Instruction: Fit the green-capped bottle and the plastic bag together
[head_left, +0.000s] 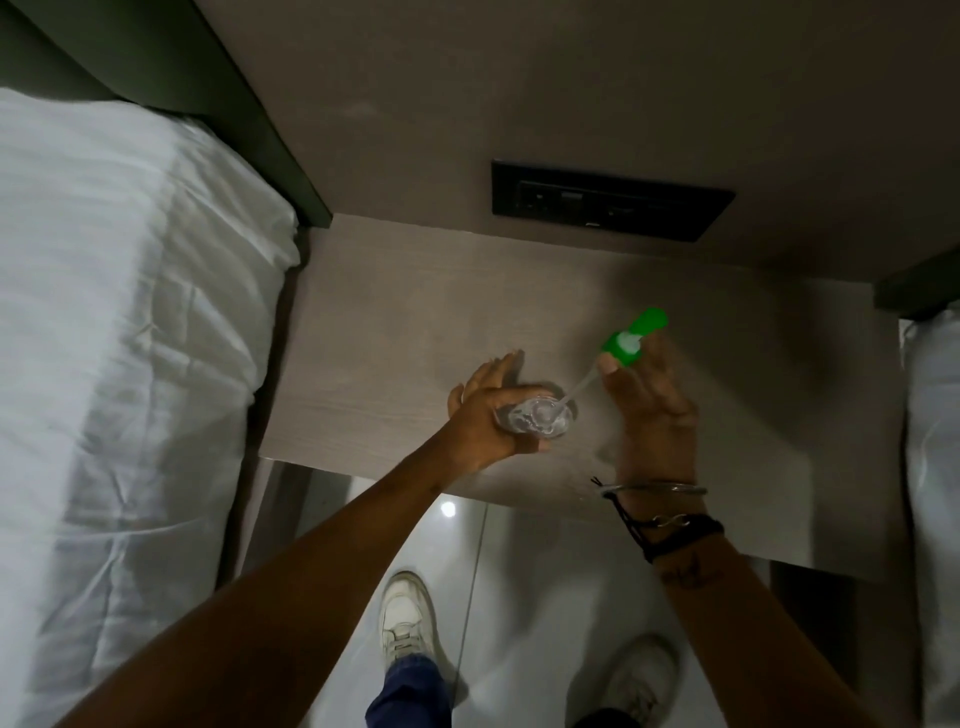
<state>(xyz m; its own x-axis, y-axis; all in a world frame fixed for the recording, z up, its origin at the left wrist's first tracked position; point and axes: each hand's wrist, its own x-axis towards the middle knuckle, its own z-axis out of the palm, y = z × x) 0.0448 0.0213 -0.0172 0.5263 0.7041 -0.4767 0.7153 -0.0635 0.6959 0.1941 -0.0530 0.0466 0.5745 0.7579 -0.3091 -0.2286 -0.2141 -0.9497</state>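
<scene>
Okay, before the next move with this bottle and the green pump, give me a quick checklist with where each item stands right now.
1. Left hand grips the clear plastic bottle: ok.
2. Bottle rests on the light wood-grain bedside table: cannot tell, the hand hides its base.
3. Right hand holds the green pump head: ok.
4. Pump's clear dip tube points into the bottle's mouth: ok.
5. Pump seated on the bottle: not ok, it is lifted clear and tilted.
6. Liquid level in the bottle: cannot tell.

Bedroom, white-sheeted bed (119, 322), wooden bedside table (395, 312), wall socket panel (613, 202)
</scene>
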